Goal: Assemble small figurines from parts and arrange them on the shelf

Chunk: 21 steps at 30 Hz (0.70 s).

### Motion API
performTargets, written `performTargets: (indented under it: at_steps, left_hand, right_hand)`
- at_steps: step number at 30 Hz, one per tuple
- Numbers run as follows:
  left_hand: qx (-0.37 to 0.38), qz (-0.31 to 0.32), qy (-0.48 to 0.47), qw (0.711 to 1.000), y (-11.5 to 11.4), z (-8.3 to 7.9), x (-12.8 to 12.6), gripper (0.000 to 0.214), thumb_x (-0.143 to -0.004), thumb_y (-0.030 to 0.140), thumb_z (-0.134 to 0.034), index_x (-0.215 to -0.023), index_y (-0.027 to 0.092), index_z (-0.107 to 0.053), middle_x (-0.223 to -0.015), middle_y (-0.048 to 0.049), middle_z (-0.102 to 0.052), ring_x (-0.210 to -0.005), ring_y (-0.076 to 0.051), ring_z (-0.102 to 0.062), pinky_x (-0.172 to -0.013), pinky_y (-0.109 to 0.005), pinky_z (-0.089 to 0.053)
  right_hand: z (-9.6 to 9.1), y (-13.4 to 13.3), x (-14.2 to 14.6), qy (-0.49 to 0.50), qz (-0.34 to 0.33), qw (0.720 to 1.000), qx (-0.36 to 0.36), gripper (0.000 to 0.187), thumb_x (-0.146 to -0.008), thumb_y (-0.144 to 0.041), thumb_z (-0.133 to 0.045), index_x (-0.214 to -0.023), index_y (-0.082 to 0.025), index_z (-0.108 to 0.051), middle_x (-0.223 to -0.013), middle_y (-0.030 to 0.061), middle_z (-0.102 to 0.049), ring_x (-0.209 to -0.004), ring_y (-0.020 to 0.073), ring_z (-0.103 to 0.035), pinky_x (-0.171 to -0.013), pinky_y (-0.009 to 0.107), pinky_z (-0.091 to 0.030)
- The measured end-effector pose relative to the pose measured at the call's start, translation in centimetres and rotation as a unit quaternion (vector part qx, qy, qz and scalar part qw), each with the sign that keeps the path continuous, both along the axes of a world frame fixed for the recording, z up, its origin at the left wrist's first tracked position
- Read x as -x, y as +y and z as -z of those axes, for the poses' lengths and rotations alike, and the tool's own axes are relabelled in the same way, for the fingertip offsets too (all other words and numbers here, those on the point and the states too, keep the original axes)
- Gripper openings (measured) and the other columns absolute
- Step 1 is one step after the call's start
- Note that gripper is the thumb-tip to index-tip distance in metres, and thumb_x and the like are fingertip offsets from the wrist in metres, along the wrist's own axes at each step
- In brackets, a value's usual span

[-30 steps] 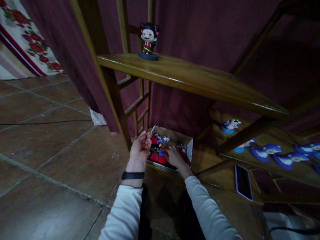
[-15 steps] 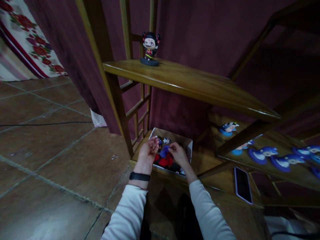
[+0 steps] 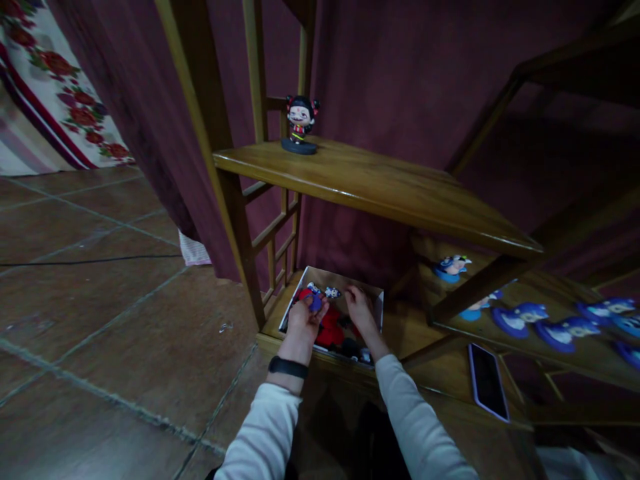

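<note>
My left hand (image 3: 304, 320), with a dark band at the wrist, is closed on a blue figurine (image 3: 314, 302) with a round base, over the left part of an open white box (image 3: 381, 308). My right hand (image 3: 360, 309) is over the box's right side, its fingers pinched together; what they hold, if anything, cannot be made out. Between the hands is a small white-and-blue figurine (image 3: 332, 292). Red pieces (image 3: 330, 328) and dark pieces lie in the box below, partly hidden by my hands.
The box stands on the low wooden shelf. Above it, a dark-haired figurine (image 3: 300, 123) stands on a higher shelf (image 3: 370, 177). Several blue figurines (image 3: 520, 319) rest on the right shelf. A phone (image 3: 487, 381) lies at the lower right. A cable (image 3: 90, 260) crosses the tiled floor.
The blue round-based piece has moved left from between my hands into my left hand, which is lower now. My right hand has drawn slightly right, away from it. The view has shifted slightly.
</note>
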<state>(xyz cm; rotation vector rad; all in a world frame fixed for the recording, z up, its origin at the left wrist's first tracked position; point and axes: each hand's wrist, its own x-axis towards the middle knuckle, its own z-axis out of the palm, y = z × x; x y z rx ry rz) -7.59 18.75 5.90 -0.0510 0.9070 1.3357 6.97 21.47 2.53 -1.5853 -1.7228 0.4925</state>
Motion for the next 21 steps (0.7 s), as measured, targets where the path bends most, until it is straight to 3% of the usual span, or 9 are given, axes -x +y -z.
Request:
performTargets:
  at_steps: [3,7,12,14,17,18,21]
  left_hand:
    - [0.008,-0.021,0.010,1.000,0.0,-0.5,0.7,0.014,-0.080,0.010,-0.042,-0.084,0.017,-0.053,-0.072,-0.0052,-0.062,-0.065,-0.015,-0.063,-0.061,-0.029,-0.052]
    - [0.005,-0.017,-0.022,1.000,0.4,-0.6,1.0,0.010,-0.081,0.015,-0.044,-0.085,0.017,-0.054,-0.071,-0.0046,-0.061,-0.063,-0.015,-0.062,-0.058,-0.028,-0.052]
    - [-0.014,-0.024,-0.052,0.998,0.8,-0.5,1.2,0.012,-0.083,0.014,-0.042,-0.083,0.016,-0.054,-0.073,-0.0052,-0.062,-0.064,-0.015,-0.062,-0.060,-0.030,-0.053]
    - [-0.012,-0.021,-0.046,0.999,0.8,-0.5,1.2,0.012,-0.082,0.015,-0.043,-0.081,0.016,-0.054,-0.072,-0.0047,-0.062,-0.062,-0.014,-0.062,-0.059,-0.029,-0.052]
    - [-0.004,-0.016,-0.026,1.000,0.6,-0.5,1.0,0.013,-0.080,0.013,-0.043,-0.079,0.016,-0.055,-0.068,-0.0029,-0.061,-0.058,-0.012,-0.060,-0.057,-0.026,-0.050]
    - [-0.003,-0.018,-0.019,1.000,0.6,-0.5,0.9,0.013,-0.079,0.011,-0.043,-0.078,0.016,-0.056,-0.067,-0.0022,-0.061,-0.056,-0.011,-0.060,-0.056,-0.025,-0.050]
    - [-0.014,-0.007,-0.016,1.000,0.4,-0.7,-0.1,0.015,-0.075,0.007,-0.043,-0.074,0.015,-0.056,-0.064,-0.0017,-0.060,-0.055,-0.011,-0.059,-0.055,-0.024,-0.050]
  right_hand:
    - [1.8,2.2,0.2,-0.095,-0.003,0.995,0.039,0.033,-0.081,-0.015,-0.042,-0.108,-0.021,-0.058,-0.111,0.0088,-0.062,-0.105,0.0206,-0.055,-0.092,0.034,-0.039]
    - [3.5,3.1,1.9,-0.176,-0.043,0.982,0.053,0.040,-0.077,-0.011,-0.045,-0.115,-0.019,-0.054,-0.120,0.0123,-0.056,-0.114,0.0240,-0.049,-0.095,0.037,-0.036]
    - [3.8,2.7,2.8,-0.182,-0.017,0.982,0.052,0.035,-0.079,-0.013,-0.043,-0.112,-0.018,-0.053,-0.124,0.0129,-0.051,-0.120,0.0261,-0.042,-0.099,0.041,-0.031]
    - [3.3,2.4,2.6,-0.121,-0.019,0.990,0.067,0.030,-0.078,-0.015,-0.046,-0.106,-0.019,-0.055,-0.118,0.0109,-0.055,-0.114,0.0237,-0.048,-0.097,0.039,-0.035]
    - [1.8,1.0,1.8,0.096,-0.022,0.991,0.091,0.026,-0.075,-0.023,-0.053,-0.100,-0.020,-0.056,-0.102,0.0061,-0.062,-0.097,0.0202,-0.057,-0.087,0.036,-0.044]
    - [1.1,0.2,1.5,0.189,-0.027,0.977,0.097,0.026,-0.073,-0.027,-0.055,-0.099,-0.021,-0.056,-0.098,0.0042,-0.063,-0.091,0.0192,-0.058,-0.084,0.036,-0.046]
    - [-1.2,-3.3,0.5,0.409,-0.077,0.899,0.134,0.036,-0.069,-0.034,-0.063,-0.102,-0.022,-0.055,-0.092,0.0016,-0.063,-0.080,0.0169,-0.060,-0.076,0.035,-0.051]
